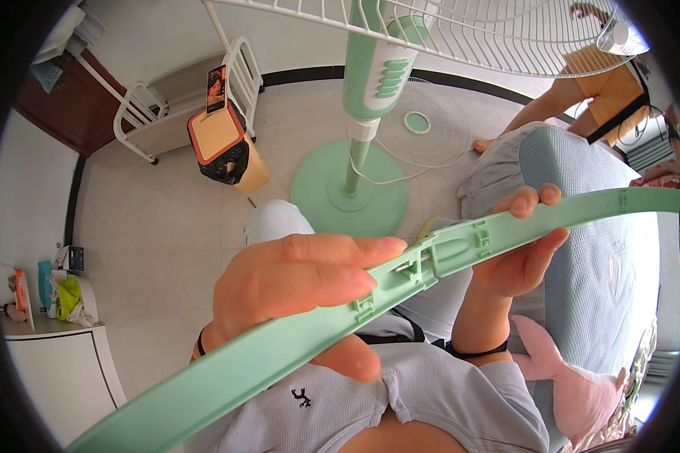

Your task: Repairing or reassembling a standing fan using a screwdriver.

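A pale green plastic fan guard ring (242,364) stretches slantwise across the view in front of my body. My left hand (287,279) grips it left of the middle, fingers over the upper edge and thumb below. Further right, my right hand (520,257) is closed round the same ring, with fingertips above and thumb along the lower edge. Between the hands, a clasp (423,266) joins two ends of the ring, with small tabs and slots showing. Behind stands a green and white pedestal fan (374,83), with a white wire guard (499,38) at its top.
The fan's round green base (310,189) rests on the tiled floor beside another wire guard (446,113). A phone (216,87) stands on a lidded bin (253,170). To the right are a bed (582,181), a pink plush toy (585,392) and another person (612,94).
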{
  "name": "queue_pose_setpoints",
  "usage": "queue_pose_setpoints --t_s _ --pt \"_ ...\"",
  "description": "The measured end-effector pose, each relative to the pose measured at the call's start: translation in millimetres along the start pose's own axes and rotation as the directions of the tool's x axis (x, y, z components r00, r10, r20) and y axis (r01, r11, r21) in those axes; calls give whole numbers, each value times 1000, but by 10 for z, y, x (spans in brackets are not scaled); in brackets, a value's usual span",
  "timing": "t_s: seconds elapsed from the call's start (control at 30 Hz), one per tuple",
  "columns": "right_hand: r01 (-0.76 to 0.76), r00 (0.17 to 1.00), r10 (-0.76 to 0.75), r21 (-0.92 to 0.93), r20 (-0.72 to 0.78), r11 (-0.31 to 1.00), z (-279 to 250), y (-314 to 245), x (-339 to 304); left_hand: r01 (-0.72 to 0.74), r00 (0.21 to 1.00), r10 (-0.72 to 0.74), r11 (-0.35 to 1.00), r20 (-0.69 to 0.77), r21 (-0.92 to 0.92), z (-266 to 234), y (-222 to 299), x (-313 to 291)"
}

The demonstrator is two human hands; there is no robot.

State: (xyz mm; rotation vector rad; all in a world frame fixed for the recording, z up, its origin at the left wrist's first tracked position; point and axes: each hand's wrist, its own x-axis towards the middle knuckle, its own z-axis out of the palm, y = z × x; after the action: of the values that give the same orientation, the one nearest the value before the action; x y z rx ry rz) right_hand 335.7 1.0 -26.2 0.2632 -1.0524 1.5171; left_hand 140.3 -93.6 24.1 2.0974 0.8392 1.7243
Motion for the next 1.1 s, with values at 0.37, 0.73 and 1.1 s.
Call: queue_pose_setpoints --t_s 0.37,0.73,1.1 --pt "37 999 -37 19 -11 999 21 79 22 -32 993 -1 958 -114 -285 9 -70 -73" --pt "-15 995 13 17 98 1000 60 36 54 122 986 -159 874 -41 -470 -90 -120 -82" --pt "0 990 4 -32 144 999 33 33 37 74 965 -179 888 -194 -455 -16 -149 -148"
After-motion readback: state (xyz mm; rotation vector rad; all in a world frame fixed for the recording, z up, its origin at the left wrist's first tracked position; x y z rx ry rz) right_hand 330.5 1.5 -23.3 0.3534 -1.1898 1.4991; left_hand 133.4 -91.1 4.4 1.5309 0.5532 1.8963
